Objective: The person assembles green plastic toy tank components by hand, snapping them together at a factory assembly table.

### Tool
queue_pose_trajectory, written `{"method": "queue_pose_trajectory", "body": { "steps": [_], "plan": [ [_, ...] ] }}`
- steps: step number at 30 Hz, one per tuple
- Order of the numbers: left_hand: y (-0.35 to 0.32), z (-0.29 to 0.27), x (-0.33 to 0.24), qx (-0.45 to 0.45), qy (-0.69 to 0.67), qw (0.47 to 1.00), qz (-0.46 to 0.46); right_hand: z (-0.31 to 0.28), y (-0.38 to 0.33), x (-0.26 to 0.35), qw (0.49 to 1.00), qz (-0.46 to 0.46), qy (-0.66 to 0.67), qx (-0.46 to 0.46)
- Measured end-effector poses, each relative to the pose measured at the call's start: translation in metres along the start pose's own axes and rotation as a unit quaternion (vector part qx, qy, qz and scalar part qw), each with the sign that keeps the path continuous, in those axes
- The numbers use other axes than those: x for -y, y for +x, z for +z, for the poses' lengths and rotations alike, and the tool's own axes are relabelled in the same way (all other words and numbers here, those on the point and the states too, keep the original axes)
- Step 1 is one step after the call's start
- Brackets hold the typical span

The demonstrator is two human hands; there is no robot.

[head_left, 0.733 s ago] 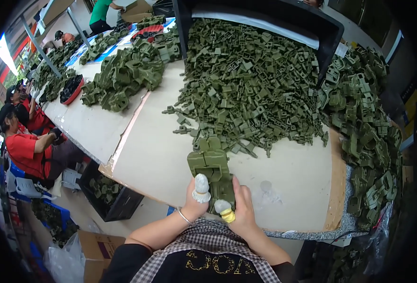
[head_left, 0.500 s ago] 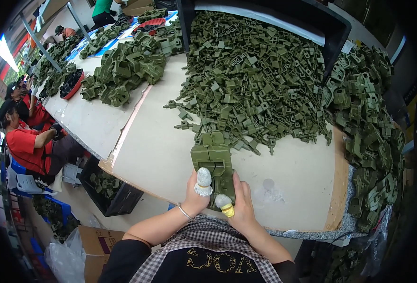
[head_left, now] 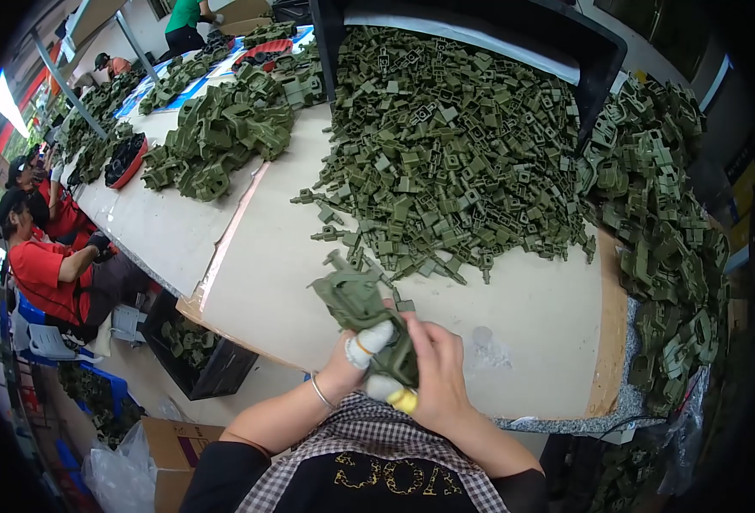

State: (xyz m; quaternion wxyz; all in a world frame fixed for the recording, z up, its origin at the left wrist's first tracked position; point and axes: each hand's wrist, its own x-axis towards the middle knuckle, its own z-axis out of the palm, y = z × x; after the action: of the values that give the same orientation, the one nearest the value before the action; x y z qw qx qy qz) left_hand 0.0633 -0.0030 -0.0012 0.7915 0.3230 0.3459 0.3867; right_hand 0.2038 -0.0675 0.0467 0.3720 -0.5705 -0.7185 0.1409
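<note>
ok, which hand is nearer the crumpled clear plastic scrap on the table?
Right. The right hand grips the olive-green plastic part just left of the plastic scrap; the left hand sits farther left, beyond the part.

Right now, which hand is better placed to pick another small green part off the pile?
Right hand, probably: it lies nearer the green parts pile, covering the olive plastic assembly loosely, whereas the left hand grips it from below.
</note>
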Motion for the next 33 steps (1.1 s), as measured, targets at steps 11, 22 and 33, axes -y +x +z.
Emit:
{"method": "queue_pose_trajectory", "body": {
  "steps": [11, 22, 33],
  "plan": [
    [-0.022, -0.019, -0.043, 0.095, 0.264, 0.960, -0.001, 0.000, -0.007, -0.037, 0.830, 0.210, 0.516, 0.018],
    [0.024, 0.042, -0.070, 0.153, 0.808, 0.554, 0.131, -0.009, 0.003, -0.051, 0.948, 0.181, 0.201, 0.169],
    [0.056, 0.031, -0.070, 0.382, 0.638, 0.668, -0.030, -0.016, -0.008, -0.078, 0.925, 0.177, 0.262, 0.210]
  ]
}}
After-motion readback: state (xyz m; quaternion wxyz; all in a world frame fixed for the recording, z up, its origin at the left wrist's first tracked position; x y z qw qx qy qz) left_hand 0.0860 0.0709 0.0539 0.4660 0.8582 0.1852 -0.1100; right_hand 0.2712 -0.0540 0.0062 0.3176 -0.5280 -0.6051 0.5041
